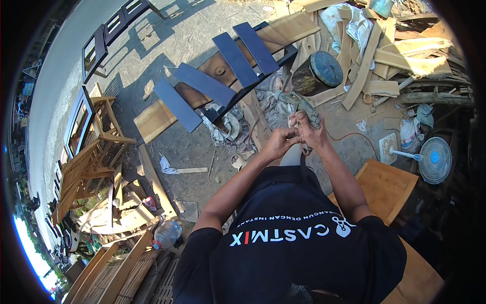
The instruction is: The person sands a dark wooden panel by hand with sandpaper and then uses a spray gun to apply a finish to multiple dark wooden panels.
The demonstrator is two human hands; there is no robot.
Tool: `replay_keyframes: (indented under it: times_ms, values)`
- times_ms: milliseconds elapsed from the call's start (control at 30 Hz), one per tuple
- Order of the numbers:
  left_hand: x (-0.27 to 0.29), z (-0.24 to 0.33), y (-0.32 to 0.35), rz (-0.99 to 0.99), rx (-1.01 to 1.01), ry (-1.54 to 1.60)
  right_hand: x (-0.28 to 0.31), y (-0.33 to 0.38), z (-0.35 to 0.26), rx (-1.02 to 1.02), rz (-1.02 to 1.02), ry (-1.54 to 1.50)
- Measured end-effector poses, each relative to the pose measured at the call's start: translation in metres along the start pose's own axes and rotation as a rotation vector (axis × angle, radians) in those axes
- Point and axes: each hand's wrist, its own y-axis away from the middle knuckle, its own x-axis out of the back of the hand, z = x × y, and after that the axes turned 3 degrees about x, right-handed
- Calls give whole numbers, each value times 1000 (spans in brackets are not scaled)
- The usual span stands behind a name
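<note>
In the head view, the left hand (281, 142) and the right hand (313, 133) are brought together at 2 o'clock from the centre of the picture. The fingers of both are bent and drawn in at the tips; whether anything small is pinched between them cannot be told. A grey-green object (306, 107), tool-like but of uncertain kind, is seen at the far edge of the right hand; whether it is grasped or merely overlapped cannot be made out. By its look it is judged stiff and fairly light, perhaps slippery if dusty; it would best be taken around its thick middle, with the narrower end left free.

An orange-brown cord (354, 135) is laid along the ground towards 3 o'clock, where a desk fan (435, 159) is seen. Dark-painted boards (230, 60) are set across a wooden plank (291, 33) between 11 and 12 o'clock. A dark-lidded bucket (326, 68) is placed between 1 and 2 o'clock, just beyond the grey-green object.
</note>
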Motion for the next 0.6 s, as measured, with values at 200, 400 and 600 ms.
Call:
replay_keyframes:
  times_ms: [200, 400, 600]
  values:
    - [-24, -8, -132, 68, 72, 52, 99, -107, 34, -50, -73, 13]
    - [-60, -51, -258, 238, 208, 34, 195, -225, 62, -117, -412, 151]
    - [-63, -35, -304, 853, 180, -408, 262, -285, 66, -75, -596, 92]
